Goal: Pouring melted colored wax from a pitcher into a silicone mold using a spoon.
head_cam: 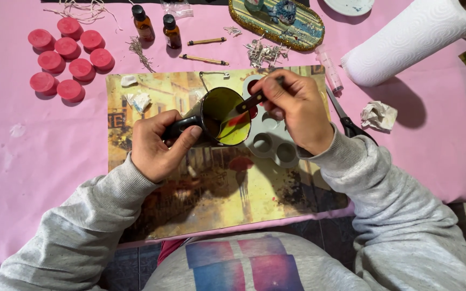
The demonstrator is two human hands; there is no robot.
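Observation:
My left hand (155, 144) grips the black handle of a small metal pouring pot (219, 116), tilted toward a grey silicone mould tray (269, 144). The pot's inside looks yellow-green with a red smear of wax. A dark-handled knife (252, 101) is held in my right hand (295, 110), its blade reaching into the pot's mouth. One mould cavity at the tray's top left shows red filling; the others near me look hollow. Both hands work over a picture placemat (217, 188) on the pink tablecloth (39, 161).
Several round red wax discs (66, 56) lie at far left. Two amber dropper bottles (157, 27), two thin sticks (206, 49), metal wick tabs (265, 53), a syringe (331, 67), scissors (346, 121), a crumpled tissue (378, 115), a paper towel roll (416, 37) and a decorated tray (279, 21) surround the mat.

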